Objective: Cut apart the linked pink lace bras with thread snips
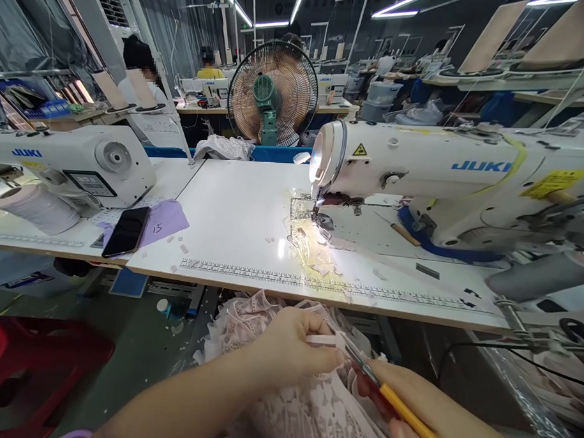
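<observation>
My left hand (294,347) is closed, pinching a narrow pale strap (322,339) between thumb and fingers. My right hand (424,393) grips scissors with yellow and red handles (410,415). Their metal blades point up and left, beside the end of the strap at my left fingertips; whether they touch it I cannot tell. Beneath both hands, a heap of pale pink lace fabric (314,405) spreads in front of the table edge. Part of my right hand's fingers is hidden behind the handles.
The white sewing table (235,210) carries a JUKI sewing machine (418,159) with its needle area lit, and fabric scraps (321,269). A second machine (78,160), a thread cone (36,207) and a phone (126,231) are left. A red stool (38,351) stands lower left.
</observation>
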Available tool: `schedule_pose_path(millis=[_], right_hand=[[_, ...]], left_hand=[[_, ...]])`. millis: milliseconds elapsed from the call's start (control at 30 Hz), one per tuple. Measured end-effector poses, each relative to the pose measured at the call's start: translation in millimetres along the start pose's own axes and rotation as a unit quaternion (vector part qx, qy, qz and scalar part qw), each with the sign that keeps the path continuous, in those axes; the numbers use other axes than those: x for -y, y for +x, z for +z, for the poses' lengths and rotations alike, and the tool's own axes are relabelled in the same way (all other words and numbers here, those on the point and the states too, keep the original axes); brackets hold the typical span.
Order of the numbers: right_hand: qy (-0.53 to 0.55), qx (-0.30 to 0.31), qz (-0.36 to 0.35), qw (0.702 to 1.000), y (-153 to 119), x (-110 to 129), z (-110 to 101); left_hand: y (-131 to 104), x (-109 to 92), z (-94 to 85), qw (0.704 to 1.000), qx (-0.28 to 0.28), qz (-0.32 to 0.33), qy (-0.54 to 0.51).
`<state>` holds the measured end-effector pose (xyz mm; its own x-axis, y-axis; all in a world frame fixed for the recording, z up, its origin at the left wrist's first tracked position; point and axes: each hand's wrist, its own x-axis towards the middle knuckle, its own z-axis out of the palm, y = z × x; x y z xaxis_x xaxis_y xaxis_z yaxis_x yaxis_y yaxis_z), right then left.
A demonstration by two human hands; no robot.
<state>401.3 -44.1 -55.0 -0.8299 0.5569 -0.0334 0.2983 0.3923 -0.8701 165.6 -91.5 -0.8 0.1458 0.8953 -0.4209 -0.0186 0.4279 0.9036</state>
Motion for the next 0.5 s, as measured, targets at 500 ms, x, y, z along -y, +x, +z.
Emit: schedule_pose_path(millis=[500], right_hand=[[-0.096,-0.029,0.025,0.995,2.6,11.0,11.7]], left_hand=[[9.5,4.9,-8.9,0.999,0.033,-0.027,0.006]])
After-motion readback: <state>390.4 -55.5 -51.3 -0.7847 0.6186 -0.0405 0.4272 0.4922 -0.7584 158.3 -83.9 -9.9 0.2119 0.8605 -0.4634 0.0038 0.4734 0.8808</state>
